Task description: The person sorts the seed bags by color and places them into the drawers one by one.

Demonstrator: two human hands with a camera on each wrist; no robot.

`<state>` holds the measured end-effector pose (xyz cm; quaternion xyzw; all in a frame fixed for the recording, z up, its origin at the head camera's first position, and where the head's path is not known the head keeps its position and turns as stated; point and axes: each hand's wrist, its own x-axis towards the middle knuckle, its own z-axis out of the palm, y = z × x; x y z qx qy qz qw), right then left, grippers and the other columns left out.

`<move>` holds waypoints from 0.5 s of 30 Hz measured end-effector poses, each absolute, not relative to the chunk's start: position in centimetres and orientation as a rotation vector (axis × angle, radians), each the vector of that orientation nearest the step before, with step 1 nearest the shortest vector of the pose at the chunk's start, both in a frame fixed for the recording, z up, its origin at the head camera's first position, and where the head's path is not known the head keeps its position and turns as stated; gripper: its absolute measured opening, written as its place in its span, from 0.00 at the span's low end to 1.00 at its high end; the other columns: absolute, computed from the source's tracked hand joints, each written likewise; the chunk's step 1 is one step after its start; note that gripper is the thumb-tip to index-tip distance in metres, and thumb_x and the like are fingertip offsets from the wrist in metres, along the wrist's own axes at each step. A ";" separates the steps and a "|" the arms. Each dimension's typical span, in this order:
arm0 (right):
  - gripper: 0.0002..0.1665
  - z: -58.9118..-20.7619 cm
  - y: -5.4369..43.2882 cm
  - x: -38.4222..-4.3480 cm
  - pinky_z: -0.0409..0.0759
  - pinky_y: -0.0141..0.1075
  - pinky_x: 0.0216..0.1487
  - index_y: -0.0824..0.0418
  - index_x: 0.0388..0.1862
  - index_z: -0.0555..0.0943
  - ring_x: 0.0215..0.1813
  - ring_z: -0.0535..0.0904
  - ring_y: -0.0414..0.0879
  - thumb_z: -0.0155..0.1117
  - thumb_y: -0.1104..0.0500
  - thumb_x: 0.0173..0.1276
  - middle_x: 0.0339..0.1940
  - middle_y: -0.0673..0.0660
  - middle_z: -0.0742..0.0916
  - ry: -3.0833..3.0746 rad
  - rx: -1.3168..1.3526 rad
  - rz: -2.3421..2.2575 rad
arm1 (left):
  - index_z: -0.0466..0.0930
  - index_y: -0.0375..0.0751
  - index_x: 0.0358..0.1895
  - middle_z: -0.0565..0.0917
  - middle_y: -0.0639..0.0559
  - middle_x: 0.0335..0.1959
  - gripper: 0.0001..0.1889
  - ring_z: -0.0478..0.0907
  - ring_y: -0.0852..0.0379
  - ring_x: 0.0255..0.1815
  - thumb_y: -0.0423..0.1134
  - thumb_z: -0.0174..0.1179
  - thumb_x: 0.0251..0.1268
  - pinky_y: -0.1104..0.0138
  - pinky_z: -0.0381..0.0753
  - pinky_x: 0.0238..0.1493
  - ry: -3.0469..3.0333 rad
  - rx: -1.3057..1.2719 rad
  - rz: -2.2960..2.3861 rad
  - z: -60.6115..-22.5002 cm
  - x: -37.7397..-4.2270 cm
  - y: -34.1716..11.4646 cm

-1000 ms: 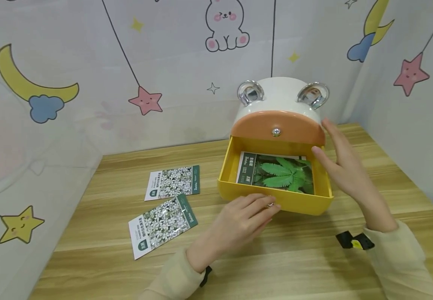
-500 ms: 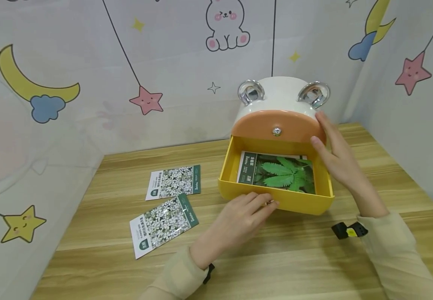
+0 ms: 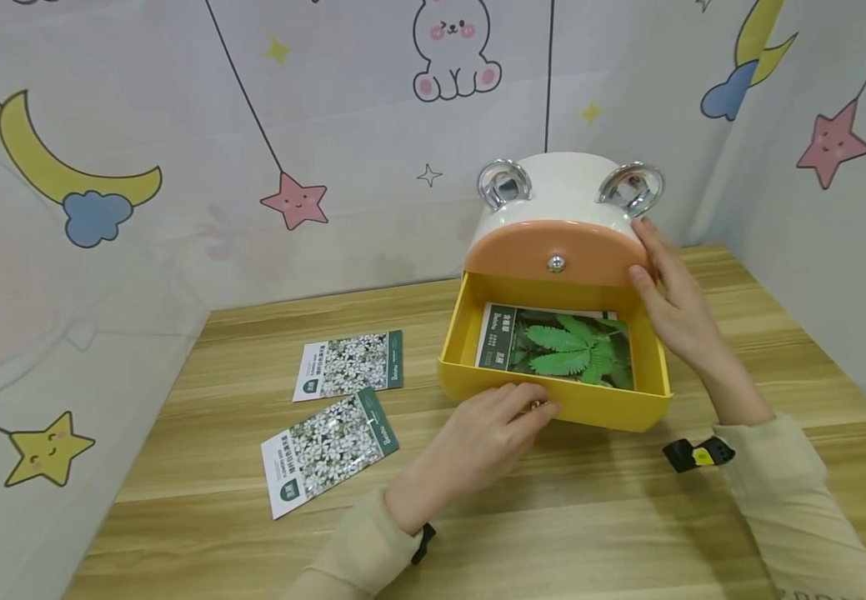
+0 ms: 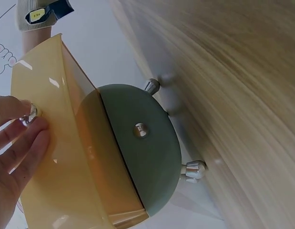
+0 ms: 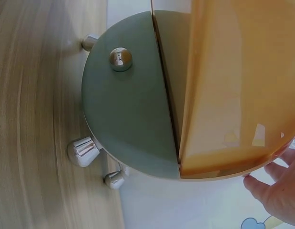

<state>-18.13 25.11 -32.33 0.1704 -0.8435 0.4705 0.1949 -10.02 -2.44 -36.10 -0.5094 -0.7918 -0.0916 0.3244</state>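
A small cabinet with a white shell (image 3: 563, 187), an orange upper drawer front (image 3: 511, 250) and a green lower front (image 4: 152, 157) stands at the back right. Its yellow drawer (image 3: 613, 410) is pulled out, with a green-leaf seed packet (image 3: 575, 343) lying inside over another packet's edge. My left hand (image 3: 478, 433) pinches the yellow drawer's metal knob (image 4: 30, 114) between thumb and fingers. My right hand (image 3: 676, 308) rests with extended fingers against the cabinet's right side; the right wrist view shows its fingertips at the shell's edge.
Two white-flower seed packets (image 3: 347, 365) lie on the wooden table (image 3: 215, 400) left of the cabinet. Metal loops (image 3: 503, 183) stick up from the cabinet top, and metal feet (image 4: 194, 169) support it. A patterned wall sheet (image 3: 372, 150) hangs close behind.
My right hand has moved left and up onto the cabinet's side. My left hand stays at the drawer knob, and the drawer remains pulled out.
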 end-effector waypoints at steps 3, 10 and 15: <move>0.31 -32.3 25.1 -18.2 0.46 0.52 0.79 0.42 0.77 0.55 0.81 0.46 0.49 0.44 0.56 0.78 0.80 0.53 0.55 -2.371 0.468 1.323 | 0.84 0.45 0.48 0.82 0.53 0.47 0.12 0.79 0.61 0.45 0.34 0.58 0.64 0.76 0.79 0.51 -2.078 -1.339 -0.256 -36.0 -10.1 -2.4; 0.31 -32.1 25.2 -18.2 0.49 0.59 0.76 0.41 0.76 0.56 0.81 0.47 0.49 0.45 0.56 0.77 0.80 0.52 0.55 -2.372 0.444 1.355 | 0.84 0.45 0.48 0.81 0.53 0.47 0.11 0.78 0.61 0.46 0.33 0.58 0.64 0.75 0.78 0.52 -2.105 -1.349 -0.269 -36.0 -10.1 -2.4; 0.30 -32.0 25.3 -18.2 0.52 0.63 0.74 0.41 0.76 0.58 0.80 0.48 0.51 0.46 0.56 0.77 0.80 0.53 0.56 -2.371 0.432 1.378 | 0.84 0.46 0.48 0.81 0.53 0.47 0.11 0.78 0.61 0.47 0.33 0.58 0.64 0.75 0.78 0.53 -2.111 -1.353 -0.267 -36.0 -10.2 -2.3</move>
